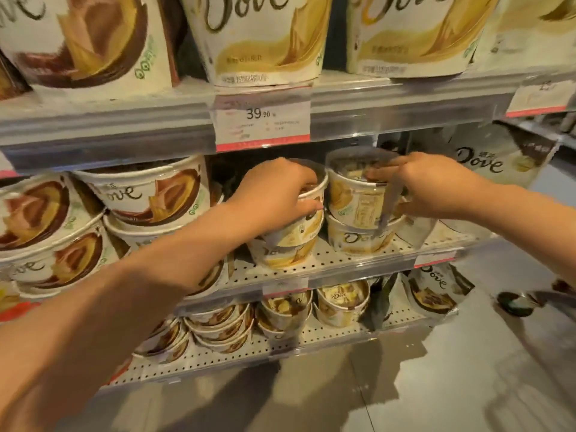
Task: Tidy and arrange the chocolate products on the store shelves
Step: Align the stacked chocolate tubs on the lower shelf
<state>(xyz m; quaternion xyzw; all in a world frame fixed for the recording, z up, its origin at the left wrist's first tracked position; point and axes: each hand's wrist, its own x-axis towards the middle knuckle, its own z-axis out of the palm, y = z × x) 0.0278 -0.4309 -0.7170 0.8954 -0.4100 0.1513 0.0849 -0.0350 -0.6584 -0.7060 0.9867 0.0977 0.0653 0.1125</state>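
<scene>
Toward the middle shelf (311,260) front edge, upper tubs sat directly under each hand: left hand (274,194) gripped tilted tub (299,226), right hand (436,185) pinched upright tub (355,201).

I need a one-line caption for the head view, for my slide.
Both hands grip stacked yellow Dove tubs: left hand and right hand, on the middle shelf.
</scene>
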